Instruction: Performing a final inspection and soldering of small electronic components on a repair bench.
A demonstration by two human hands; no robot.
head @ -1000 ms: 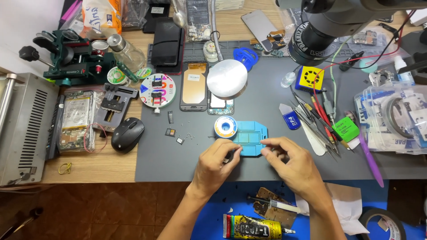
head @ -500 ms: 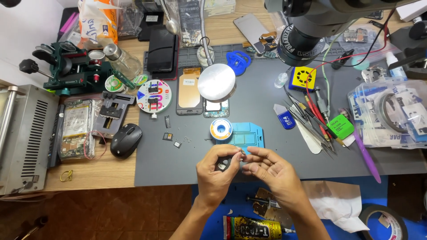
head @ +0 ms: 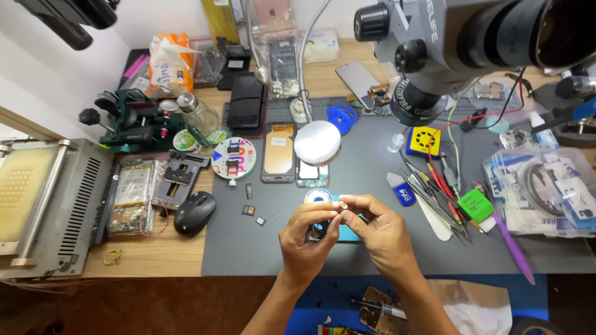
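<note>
Head view: left hand (head: 307, 239) and right hand (head: 382, 232) pinch a tiny yellowish part (head: 341, 203) together above the blue holder (head: 349, 233) on the tabletop (head: 372, 180).

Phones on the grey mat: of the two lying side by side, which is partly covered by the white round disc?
The right phone, narrower and blue-edged; the white disc overlaps its top. The left phone, showing an orange-tan panel, lies uncovered.

A wooden bench (head: 155, 263) carries a grey mat (head: 372, 248), black mouse (head: 194, 213) and scattered tools (head: 434, 186).

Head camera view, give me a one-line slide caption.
Left hand and right hand pinch a tiny gold part above a grey work mat.
</note>
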